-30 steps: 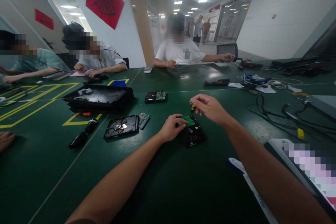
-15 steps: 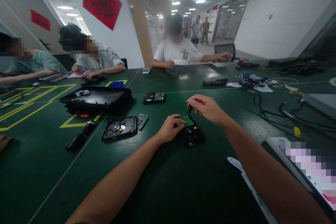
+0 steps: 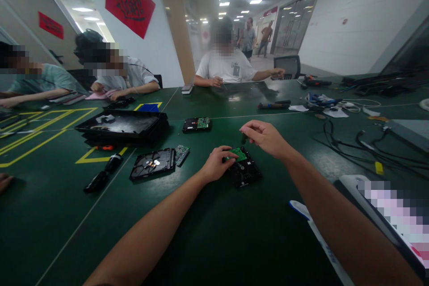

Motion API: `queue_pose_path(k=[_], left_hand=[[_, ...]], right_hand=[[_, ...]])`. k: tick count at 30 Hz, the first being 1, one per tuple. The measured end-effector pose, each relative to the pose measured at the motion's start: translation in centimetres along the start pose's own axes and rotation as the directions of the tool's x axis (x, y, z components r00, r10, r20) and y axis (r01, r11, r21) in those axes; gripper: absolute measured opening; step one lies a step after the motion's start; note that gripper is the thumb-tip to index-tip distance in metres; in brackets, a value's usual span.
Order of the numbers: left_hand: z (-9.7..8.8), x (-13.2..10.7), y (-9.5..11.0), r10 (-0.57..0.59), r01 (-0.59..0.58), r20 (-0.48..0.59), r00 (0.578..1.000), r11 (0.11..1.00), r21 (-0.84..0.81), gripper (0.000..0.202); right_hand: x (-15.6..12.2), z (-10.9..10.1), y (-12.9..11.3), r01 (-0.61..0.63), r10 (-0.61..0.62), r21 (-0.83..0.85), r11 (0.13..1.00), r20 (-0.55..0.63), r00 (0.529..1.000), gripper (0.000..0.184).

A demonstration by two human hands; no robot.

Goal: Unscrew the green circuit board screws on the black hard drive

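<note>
Movement over the last second is slight: the right hand [image 3: 266, 138], just above the middle of the frame, has kept its place but its fingers have worked round the screwdriver [image 3: 244, 137]. The yellow on the handle that showed below the fingertips earlier is now covered or turned away, and only a dark stub shows. That reads as the tool being twisted on the spot rather than lifted, so the screw work at the far end of the board looks to be still going on. The hand is pinched shut on the handle from above. The left hand [image 3: 216, 165] has not moved. It is curled against the left side of the hard drive [image 3: 246, 173], with its fingertips pressed on the green circuit board [image 3: 240, 154] to steady it. The drive lies flat on the green table [image 3: 214, 232] at the centre of the frame, a black casing with the board facing up at its far end. Whether the board is loose or still fastened cannot be told. Left of centre lie an opened drive [image 3: 152, 163], a small loose board [image 3: 182, 153] beside it and a black tray [image 3: 122, 125] behind. At upper centre, the person in a white shirt [image 3: 228, 67] has drawn an outstretched arm inward.
</note>
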State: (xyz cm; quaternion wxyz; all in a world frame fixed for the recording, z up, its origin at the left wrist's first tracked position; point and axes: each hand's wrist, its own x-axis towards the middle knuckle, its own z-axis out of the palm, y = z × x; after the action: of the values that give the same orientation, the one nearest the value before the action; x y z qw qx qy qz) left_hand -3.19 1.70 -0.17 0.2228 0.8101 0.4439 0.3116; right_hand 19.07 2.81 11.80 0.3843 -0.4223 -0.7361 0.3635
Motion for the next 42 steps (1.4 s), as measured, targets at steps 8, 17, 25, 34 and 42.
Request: queue_pose_path(k=[8,17,25,34,42], left_hand=[[0.1,0.1,-0.3,0.003,-0.003,0.003,1.0,1.0,0.013,0.024],[0.1,0.0,-0.1,-0.001,0.001,0.001,1.0,1.0,0.023,0.025],[0.0,0.0,-0.1,0.004,-0.004,0.001,1.0,1.0,0.007,0.024],[0.0,0.1,-0.1,-0.004,0.003,0.003,1.0,1.0,0.016,0.024],[0.0,0.0,-0.1,-0.004,0.003,0.007,1.0,1.0,0.02,0.024]], right_hand=[[0.2,0.2,0.6,0.016,-0.017,0.061,0.998,0.009,1.0,0.035],[0.2,0.0,0.6,0.031,-0.03,0.027,0.999,-0.011,0.999,0.034],[0.2,0.1,0.5,0.011,-0.01,0.049,0.999,-0.013,1.0,0.03],[0.4,0.2,0.8,-0.005,0.004,0.074,0.997,0.017,1.0,0.033],[0.5,0.1,1.1,-0.019,0.015,0.111,0.994,0.035,0.999,0.027]])
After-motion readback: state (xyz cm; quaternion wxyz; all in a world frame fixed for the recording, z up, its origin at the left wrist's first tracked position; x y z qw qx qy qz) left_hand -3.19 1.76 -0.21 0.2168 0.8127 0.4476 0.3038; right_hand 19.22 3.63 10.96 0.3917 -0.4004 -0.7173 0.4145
